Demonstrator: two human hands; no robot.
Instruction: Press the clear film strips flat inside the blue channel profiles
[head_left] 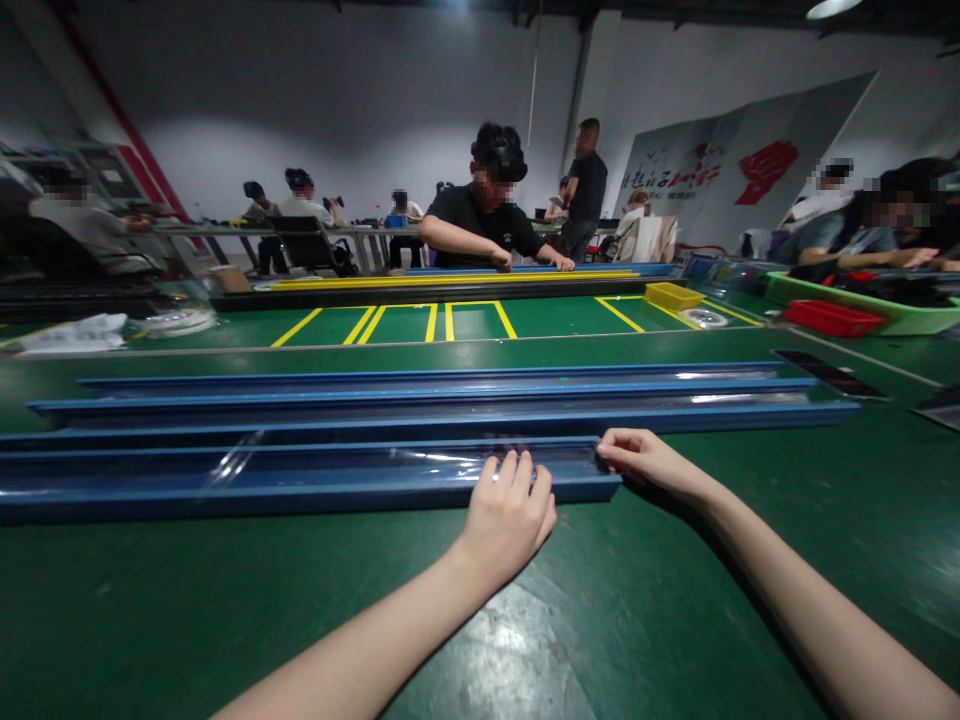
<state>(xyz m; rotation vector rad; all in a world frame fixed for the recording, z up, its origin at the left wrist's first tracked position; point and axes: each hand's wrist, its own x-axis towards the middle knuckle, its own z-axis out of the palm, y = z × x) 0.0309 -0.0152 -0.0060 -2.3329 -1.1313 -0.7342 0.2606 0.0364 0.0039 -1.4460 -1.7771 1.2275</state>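
Left hand (511,508): palm down on the nearest blue channel (300,482), close to its right end; fingers stretched out side by side over the front wall and into the trough; open and gripping nothing.
Right hand (639,458): at the very right end of the same channel; fingertips bunched against the end corner and touching it; whether they pinch anything cannot be told.
Nearest blue channel: long and open-topped; lies flat on the counter (675,610), running left to right straight in front of the person; its left end runs out of view.
Clear film (435,457): glossy and wrinkled; lies along the trough of that channel, under the left fingertips.
Other blue channels (450,402): several more, parallel and just behind the first; they reach further right.
Counter: green, with yellow lines (435,322) painted further back.
Co-worker (487,215): in a black top, across the counter; both hands on a long yellow and black rail (450,284).
Trays: a yellow tray (673,295), a red tray (829,318) and a green tray (919,320) at the far right, well apart from the hands.
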